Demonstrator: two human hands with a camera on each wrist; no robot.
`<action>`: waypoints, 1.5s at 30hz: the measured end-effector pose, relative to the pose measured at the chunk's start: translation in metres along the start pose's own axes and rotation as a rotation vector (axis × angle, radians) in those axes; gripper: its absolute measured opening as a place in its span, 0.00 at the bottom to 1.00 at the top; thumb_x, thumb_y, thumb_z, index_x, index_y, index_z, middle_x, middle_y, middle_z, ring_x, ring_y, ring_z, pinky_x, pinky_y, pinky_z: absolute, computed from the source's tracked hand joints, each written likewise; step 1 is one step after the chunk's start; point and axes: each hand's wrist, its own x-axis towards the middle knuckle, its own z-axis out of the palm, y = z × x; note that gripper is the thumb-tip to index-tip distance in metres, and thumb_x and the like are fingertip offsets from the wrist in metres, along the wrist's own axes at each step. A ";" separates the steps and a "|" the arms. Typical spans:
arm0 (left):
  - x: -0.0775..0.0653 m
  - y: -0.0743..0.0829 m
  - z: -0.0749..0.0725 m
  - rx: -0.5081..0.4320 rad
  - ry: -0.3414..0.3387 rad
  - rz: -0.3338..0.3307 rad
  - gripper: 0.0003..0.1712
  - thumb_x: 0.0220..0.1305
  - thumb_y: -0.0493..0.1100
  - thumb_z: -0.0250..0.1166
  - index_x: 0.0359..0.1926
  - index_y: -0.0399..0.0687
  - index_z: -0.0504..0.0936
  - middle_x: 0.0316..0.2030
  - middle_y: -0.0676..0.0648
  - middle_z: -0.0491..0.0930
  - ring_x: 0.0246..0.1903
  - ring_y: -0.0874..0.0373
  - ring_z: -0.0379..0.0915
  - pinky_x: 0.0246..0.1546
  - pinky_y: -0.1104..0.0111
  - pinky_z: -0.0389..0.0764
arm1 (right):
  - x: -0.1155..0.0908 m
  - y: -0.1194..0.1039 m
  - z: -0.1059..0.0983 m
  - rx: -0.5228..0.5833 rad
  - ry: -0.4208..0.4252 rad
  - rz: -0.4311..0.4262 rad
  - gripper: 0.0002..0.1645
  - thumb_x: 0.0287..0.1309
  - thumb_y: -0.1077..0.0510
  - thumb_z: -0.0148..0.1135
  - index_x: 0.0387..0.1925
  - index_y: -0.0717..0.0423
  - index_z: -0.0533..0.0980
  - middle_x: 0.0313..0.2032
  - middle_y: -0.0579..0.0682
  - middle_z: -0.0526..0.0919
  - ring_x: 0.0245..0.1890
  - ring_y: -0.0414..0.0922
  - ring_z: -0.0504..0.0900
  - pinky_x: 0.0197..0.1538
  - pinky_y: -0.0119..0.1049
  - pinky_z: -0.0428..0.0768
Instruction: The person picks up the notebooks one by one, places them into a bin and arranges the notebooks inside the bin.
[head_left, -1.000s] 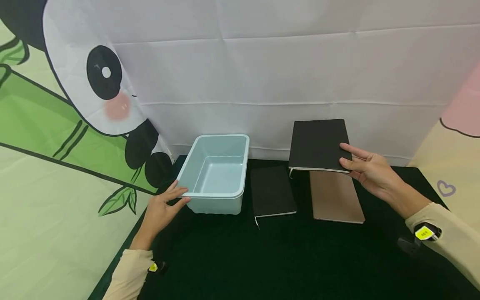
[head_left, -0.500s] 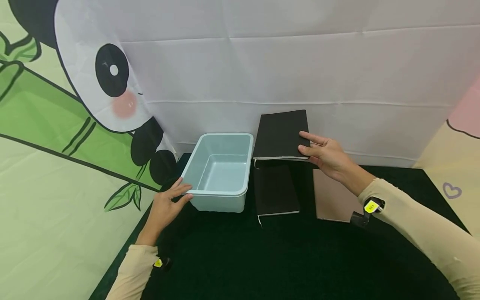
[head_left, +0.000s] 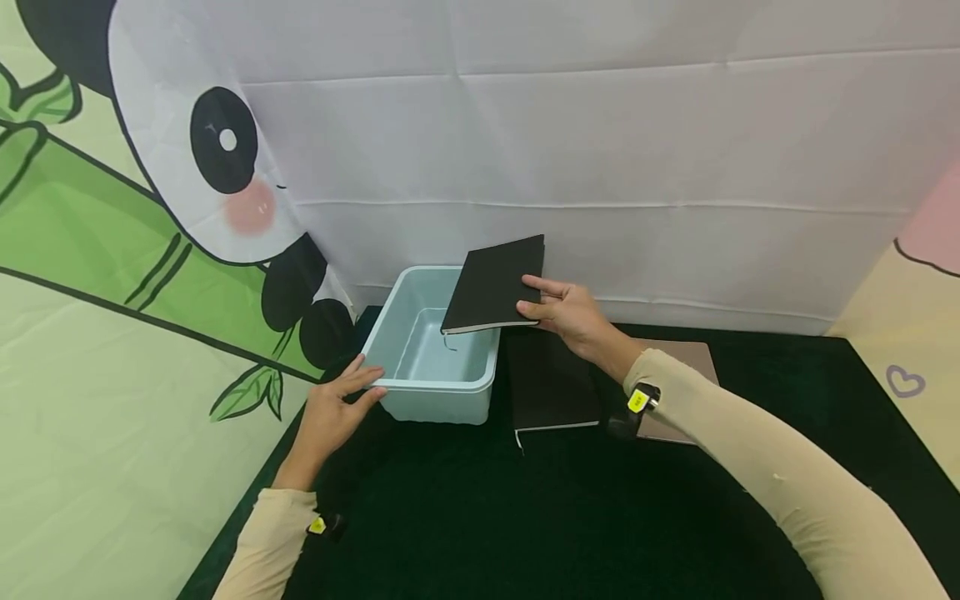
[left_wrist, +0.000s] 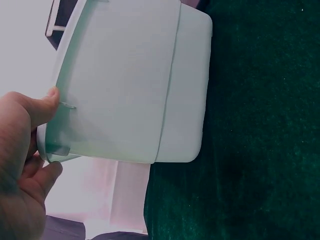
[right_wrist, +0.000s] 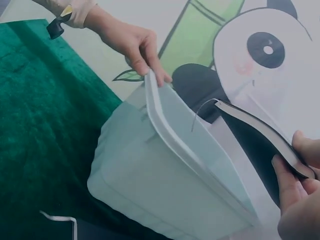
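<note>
A black notebook (head_left: 495, 285) is pinched by its right edge in my right hand (head_left: 573, 321), tilted above the right side of a light blue plastic bin (head_left: 431, 407). Its ribbon marker dangles over the bin's inside, as the right wrist view also shows. My left hand (head_left: 330, 421) grips the bin's near left corner; in the left wrist view the thumb (left_wrist: 46, 105) lies along the rim with fingers curled underneath. Right of the bin, a second black notebook (head_left: 553, 387) lies flat on the dark green cloth, partly hidden by the raised one.
A brown notebook (head_left: 686, 358) lies farther right, mostly behind my right forearm (head_left: 750, 450). The table cloth (head_left: 480, 517) stretches toward me. Behind stands a white backdrop (head_left: 585, 150), with a panda print at left.
My right hand has carried the black notebook leftward from above the brown notebook, past the second black one, to over the bin. The left hand keeps its grip on the bin's corner.
</note>
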 end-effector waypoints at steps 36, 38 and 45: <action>0.000 0.003 0.003 -0.019 0.011 0.005 0.17 0.61 0.36 0.75 0.52 0.39 0.88 0.52 0.43 0.87 0.65 0.41 0.73 0.52 0.75 0.81 | 0.063 0.031 0.089 -0.275 -0.050 0.138 0.37 0.57 0.61 0.76 0.68 0.55 0.75 0.64 0.61 0.75 0.59 0.53 0.83 0.60 0.46 0.82; 0.000 0.003 0.002 -0.022 0.004 -0.009 0.18 0.61 0.37 0.74 0.52 0.39 0.88 0.53 0.43 0.86 0.66 0.41 0.72 0.52 0.59 0.85 | 0.065 0.032 0.092 -0.283 -0.041 0.143 0.37 0.57 0.61 0.76 0.68 0.55 0.75 0.68 0.62 0.72 0.58 0.53 0.83 0.60 0.45 0.82; 0.001 0.003 0.002 -0.031 -0.010 -0.039 0.18 0.62 0.38 0.74 0.53 0.41 0.88 0.54 0.42 0.86 0.67 0.41 0.71 0.52 0.44 0.81 | 0.068 0.031 0.100 -0.349 -0.028 0.145 0.36 0.55 0.61 0.77 0.66 0.57 0.76 0.71 0.63 0.68 0.55 0.54 0.84 0.58 0.45 0.83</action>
